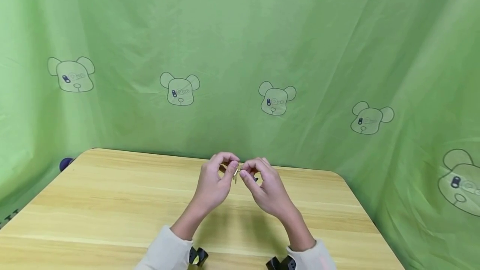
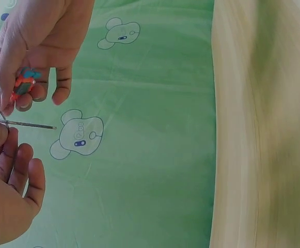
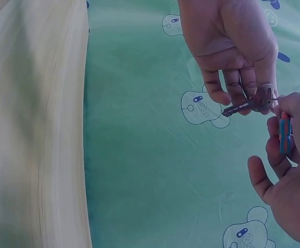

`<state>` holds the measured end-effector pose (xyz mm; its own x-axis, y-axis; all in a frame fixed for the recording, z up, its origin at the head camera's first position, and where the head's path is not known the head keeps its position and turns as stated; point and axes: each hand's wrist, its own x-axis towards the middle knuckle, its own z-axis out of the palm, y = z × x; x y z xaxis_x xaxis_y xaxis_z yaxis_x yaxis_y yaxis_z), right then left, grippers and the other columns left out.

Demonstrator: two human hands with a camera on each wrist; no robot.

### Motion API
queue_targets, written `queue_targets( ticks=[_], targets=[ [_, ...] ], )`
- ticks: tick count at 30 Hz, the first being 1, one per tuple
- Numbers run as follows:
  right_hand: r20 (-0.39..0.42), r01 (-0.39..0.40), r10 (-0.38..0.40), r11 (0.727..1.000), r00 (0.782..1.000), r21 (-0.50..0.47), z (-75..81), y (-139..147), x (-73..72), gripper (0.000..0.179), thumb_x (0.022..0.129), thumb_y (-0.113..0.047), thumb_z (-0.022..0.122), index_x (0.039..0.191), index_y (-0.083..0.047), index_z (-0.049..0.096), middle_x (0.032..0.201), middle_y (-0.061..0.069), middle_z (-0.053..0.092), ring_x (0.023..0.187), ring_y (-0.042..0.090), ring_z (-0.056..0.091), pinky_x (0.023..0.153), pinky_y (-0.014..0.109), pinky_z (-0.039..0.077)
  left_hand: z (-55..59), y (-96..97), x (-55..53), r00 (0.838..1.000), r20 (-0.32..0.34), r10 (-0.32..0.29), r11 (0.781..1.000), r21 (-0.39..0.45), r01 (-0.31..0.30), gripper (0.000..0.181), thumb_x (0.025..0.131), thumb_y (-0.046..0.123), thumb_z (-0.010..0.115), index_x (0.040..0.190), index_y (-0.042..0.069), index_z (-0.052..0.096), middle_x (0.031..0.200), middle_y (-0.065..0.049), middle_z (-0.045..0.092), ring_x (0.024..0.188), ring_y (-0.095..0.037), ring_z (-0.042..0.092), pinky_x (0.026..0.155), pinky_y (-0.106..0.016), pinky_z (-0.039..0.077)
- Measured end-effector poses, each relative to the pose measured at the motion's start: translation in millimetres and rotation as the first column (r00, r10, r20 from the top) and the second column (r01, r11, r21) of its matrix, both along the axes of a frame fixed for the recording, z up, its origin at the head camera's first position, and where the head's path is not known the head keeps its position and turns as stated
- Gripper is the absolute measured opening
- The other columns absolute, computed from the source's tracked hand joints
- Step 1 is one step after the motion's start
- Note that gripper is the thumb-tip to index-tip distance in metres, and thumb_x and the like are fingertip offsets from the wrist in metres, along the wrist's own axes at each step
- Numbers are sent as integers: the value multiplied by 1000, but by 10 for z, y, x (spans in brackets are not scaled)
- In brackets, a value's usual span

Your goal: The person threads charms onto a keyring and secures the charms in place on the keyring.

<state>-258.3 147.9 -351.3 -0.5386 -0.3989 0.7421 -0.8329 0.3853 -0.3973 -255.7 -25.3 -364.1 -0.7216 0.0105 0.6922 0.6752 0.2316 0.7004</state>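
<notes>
Above the far part of the table, both hands meet at fingertip height. My left hand (image 1: pixel 214 182) pinches a metal key (image 3: pixel 238 107) by its head between thumb and fingers, the blade sticking out. My right hand (image 1: pixel 268 188) pinches a thin metal ring (image 2: pixel 1 117) at the key's head. A small red-and-blue charm (image 3: pixel 285 135) hangs against the right hand's curled fingers. In the left wrist view the charm (image 2: pixel 25 82) is partly covered by those fingers. Whether the ring passes through the key's hole cannot be made out.
A light wooden table (image 1: pixel 112 203) with rounded far corners lies under the hands. Behind and beside it hangs a green curtain (image 1: pixel 232 53) printed with bear heads. Black wrist devices (image 1: pixel 198 256) sit by the sleeves.
</notes>
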Motion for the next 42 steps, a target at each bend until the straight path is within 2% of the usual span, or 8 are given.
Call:
queue_targets(
  ticks=[6, 10, 15, 25, 30, 33, 37, 42],
  targets=[
    [-77, 4, -7, 999, 997, -37, -19, -28, -28, 15, 92, 4, 71, 97, -10, 66, 85, -4, 61, 83, 14, 53, 72, 28, 46, 6, 14, 4, 1000, -8, 17, 1000, -14, -17, 8, 101, 8, 64, 104, 3, 69, 92, -2, 68, 85, -15, 61, 75, -34, 54],
    [-117, -3, -5, 998, 993, -64, -19, -31, -30, 15, 90, 4, 73, 95, -10, 70, 83, -2, 64, 81, 16, 54, 72, 26, 45, 5, 20, 9, 1000, -4, 29, 1000, -11, -29, 7, 101, 8, 64, 104, 4, 69, 92, -2, 68, 84, -15, 61, 72, -32, 54],
    [-166, 1, -9, 999, 986, -47, -12, -19, -47, 12, 90, 2, 73, 93, -9, 70, 81, -2, 65, 77, 15, 54, 73, 29, 42, 4, 27, 13, 1000, 17, 19, 1000, 13, -19, 7, 100, 6, 64, 104, 3, 69, 92, -2, 69, 83, -15, 62, 71, -32, 55],
    [-291, 62, -49, 997, 956, 36, -8, 23, -67, 6, 91, -6, 70, 90, -12, 72, 85, -3, 69, 79, 17, 54, 73, 32, 37, 2, 48, 23, 990, 138, -9, 998, 67, -1, 8, 100, 8, 64, 103, 3, 70, 91, -4, 71, 82, -16, 62, 71, -29, 53],
    [-312, 93, -65, 993, 948, 75, 15, 40, -63, 6, 91, -5, 69, 91, -11, 72, 85, -1, 70, 81, 18, 55, 74, 33, 38, 15, 41, 26, 979, 203, -29, 995, 102, 9, 7, 100, 9, 65, 103, 4, 70, 89, -5, 70, 82, -17, 62, 71, -28, 52],
    [-314, 105, -78, 992, 946, 71, 15, 47, -63, 5, 91, -4, 69, 90, -9, 71, 86, -1, 70, 81, 19, 56, 74, 34, 39, 16, 34, 25, 976, 214, -46, 993, 115, 21, 6, 98, 9, 67, 102, 6, 72, 87, -5, 70, 82, -17, 63, 72, -28, 53],
    [-314, 112, -84, 991, 946, 71, 9, 56, -71, 7, 93, -5, 67, 89, -10, 71, 85, -1, 70, 80, 18, 56, 74, 34, 40, 24, 13, 31, 982, 181, -49, 998, 57, 39, 10, 97, 8, 68, 104, 8, 75, 88, -2, 72, 82, -16, 64, 72, -30, 54],
    [-318, 124, -93, 989, 944, 78, 9, 72, -79, 6, 94, -6, 67, 91, -8, 71, 86, 1, 70, 79, 19, 55, 74, 34, 40, 6, -3, 20, 988, 143, -61, 997, -37, 67, 8, 98, 13, 69, 103, 11, 75, 87, 7, 73, 79, -10, 66, 70, -31, 55]
  ],
)
